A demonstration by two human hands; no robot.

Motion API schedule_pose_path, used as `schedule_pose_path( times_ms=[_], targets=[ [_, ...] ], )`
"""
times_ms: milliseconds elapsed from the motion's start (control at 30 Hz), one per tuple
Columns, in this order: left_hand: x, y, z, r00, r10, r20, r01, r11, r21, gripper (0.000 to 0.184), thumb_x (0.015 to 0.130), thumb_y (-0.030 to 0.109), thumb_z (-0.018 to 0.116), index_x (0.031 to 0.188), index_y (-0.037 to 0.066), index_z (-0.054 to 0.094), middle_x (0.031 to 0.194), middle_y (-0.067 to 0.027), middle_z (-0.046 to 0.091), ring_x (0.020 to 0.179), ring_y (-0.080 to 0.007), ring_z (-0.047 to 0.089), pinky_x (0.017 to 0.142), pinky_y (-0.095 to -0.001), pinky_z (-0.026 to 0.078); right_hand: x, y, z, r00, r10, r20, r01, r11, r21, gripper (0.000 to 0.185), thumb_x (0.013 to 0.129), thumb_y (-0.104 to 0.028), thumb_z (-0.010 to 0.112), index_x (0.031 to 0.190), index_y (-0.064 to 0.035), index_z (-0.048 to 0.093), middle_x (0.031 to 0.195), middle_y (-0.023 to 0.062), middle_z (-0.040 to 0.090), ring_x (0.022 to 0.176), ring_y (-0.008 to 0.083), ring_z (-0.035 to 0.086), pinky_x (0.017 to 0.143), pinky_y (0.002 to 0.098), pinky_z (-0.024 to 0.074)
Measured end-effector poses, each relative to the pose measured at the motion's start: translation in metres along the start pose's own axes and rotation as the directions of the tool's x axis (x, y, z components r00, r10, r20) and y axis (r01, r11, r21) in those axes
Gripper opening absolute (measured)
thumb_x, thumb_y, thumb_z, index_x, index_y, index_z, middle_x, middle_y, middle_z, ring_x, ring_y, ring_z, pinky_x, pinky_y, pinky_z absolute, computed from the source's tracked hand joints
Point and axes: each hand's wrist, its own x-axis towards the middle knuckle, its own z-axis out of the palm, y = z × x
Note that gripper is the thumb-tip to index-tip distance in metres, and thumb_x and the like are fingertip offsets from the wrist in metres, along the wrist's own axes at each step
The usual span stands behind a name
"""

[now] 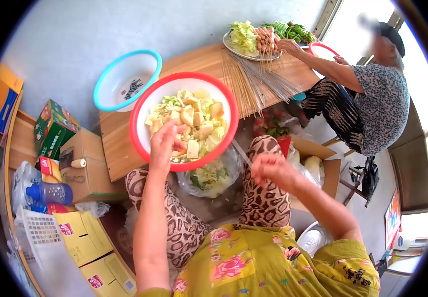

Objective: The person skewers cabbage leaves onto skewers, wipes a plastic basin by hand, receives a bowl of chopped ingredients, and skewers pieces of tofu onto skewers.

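Note:
A white basin with a red rim (232,106) holds cut leaves and pale chunks of food (192,149). My left hand (166,146) is over the near left part of this basin, fingers curled, close to the chunks; what it grips, if anything, cannot be made out. To the right of the basin, above my right knee, my right hand (270,169) is closed around the lower end of a thin pale stick (242,152). Below the basin, a clear plastic bag (209,179) of leafy scraps rests between my knees.
A blue-rimmed basin (101,84) stands at the back left of the wooden table (120,143). Many skewers (246,84) lie near a metal tray (231,43) of greens and sausages. A seated person (379,99) reaches to it. Boxes (92,163) stand left.

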Motion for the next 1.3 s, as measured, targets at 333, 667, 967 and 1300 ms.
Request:
schedule_pose_path(
  times_ms=[333,667,967,1300],
  targets=[
    [-0.033,0.003,-0.009,0.995,-0.074,0.072,0.093,0.946,-0.311,0.025,0.091,0.017,0.055,0.111,0.002,0.056,0.081,-0.0056,0.061,0.058,-0.0097,0.054,0.054,-0.0211,0.046,-0.018,0.047,0.053,0.962,0.1,0.254,0.014,0.911,-0.412,0.022,0.092,-0.022,0.055,0.092,-0.0008,0.058,0.077,-0.0014,0.058,0.066,0.0058,0.051,0.06,0.0217,0.0439],
    [-0.048,0.016,0.032,0.947,-0.166,0.275,0.197,0.977,-0.088,0.026,0.092,0.017,0.053,0.113,0.002,0.055,0.086,-0.006,0.063,0.064,-0.0117,0.06,0.06,-0.0228,0.049,0.013,0.034,0.06,0.994,0.027,0.102,-0.016,0.994,-0.112,0.023,0.093,-0.018,0.051,0.111,-0.0043,0.055,0.07,0.001,0.06,0.05,0.0028,0.041,0.046,0.0169,0.0339],
    [0.019,-0.018,-0.042,0.967,0.096,0.234,-0.252,0.289,0.924,0.019,0.077,0.008,0.059,0.095,0.007,0.066,0.095,-0.0153,0.062,0.084,-0.03,0.062,0.073,-0.0374,0.049,-0.004,0.039,0.042,0.999,-0.014,-0.043,0.013,0.999,-0.033,0.021,0.094,-0.015,0.048,0.108,-0.0035,0.059,0.064,-0.0001,0.057,0.048,0.0017,0.041,0.045,0.0151,0.0327],
    [0.01,-0.029,-0.032,0.972,0.065,0.227,-0.234,0.125,0.964,0.018,0.07,0.005,0.063,0.088,0.007,0.064,0.088,-0.0117,0.059,0.085,-0.0297,0.059,0.074,-0.0382,0.048,-0.007,0.044,0.047,0.997,0.043,-0.068,-0.045,0.998,-0.04,0.022,0.095,-0.015,0.047,0.109,-0.0029,0.058,0.065,0.0005,0.057,0.049,0.0021,0.042,0.046,0.0154,0.0338]
  ],
)
